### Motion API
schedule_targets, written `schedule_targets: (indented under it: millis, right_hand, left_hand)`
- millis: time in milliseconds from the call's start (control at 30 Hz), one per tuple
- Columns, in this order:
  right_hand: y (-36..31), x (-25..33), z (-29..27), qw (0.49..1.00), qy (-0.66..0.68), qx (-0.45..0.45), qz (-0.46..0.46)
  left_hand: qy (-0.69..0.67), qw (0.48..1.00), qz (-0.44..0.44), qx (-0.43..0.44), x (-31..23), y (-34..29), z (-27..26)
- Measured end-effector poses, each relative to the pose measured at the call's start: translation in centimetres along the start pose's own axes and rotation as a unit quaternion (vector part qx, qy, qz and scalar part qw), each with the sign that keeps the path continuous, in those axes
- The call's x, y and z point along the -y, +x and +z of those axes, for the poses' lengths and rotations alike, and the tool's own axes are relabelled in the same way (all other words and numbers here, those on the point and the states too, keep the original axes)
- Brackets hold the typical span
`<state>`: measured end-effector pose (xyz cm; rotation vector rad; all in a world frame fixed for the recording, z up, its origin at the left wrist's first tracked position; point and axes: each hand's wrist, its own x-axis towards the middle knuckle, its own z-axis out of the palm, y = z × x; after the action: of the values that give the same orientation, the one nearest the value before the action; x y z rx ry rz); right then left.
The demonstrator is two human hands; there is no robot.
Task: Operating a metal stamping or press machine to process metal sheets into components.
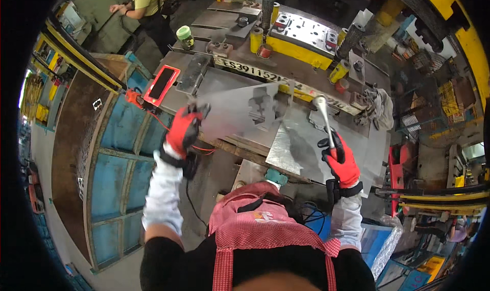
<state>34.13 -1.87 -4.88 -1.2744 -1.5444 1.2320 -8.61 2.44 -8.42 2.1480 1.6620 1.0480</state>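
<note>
My left hand [185, 132], in a red and black glove, is closed on the left edge of a thin translucent-looking grey sheet [224, 104], blurred by motion. The sheet is held above the worktable in front of the press die. In the same kind of glove, my right hand [344, 162] grips a silver rod-shaped tool with a round head [325, 115], its head pointing up and away from me. Below and between my hands lie flat shiny metal sheets [284, 150] near the table's front edge.
Behind the sheets stands a die with a yellow base and drilled metal plate [306, 33], flanked by posts. A red-framed dark device [162, 85], a green-lidded jar [185, 35] and a grey rag [378, 108] lie around it. A blue-panelled bin [120, 138] is left; another person [148, 10] stands far left.
</note>
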Motion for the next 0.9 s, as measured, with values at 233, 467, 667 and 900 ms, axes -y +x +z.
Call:
schedule_targets:
  millis: [233,467,667,900]
  right_hand:
    - [2.2,4.6,2.6,0.919,-0.322,0.093,-0.208]
    - [-1.8,-1.0,2.3,0.967,0.12,0.212,0.071]
    - [0.4,1.4,1.6,0.955,0.266,0.1,0.084]
    - [14.4,0.1,-4.0,0.961,0.276,0.028,0.018]
  left_hand:
    - [-0.023,0.87,0.414,0.266,-4.3,15.4,-1.3]
    - [-0.161,0.852,0.291,0.404,-9.3,16.6,3.0]
    - [-0.606,0.668,0.025,0.432,-6.9,15.0,4.1]
    - [-0.741,0.485,-0.196,0.422,-8.6,9.3,13.2]
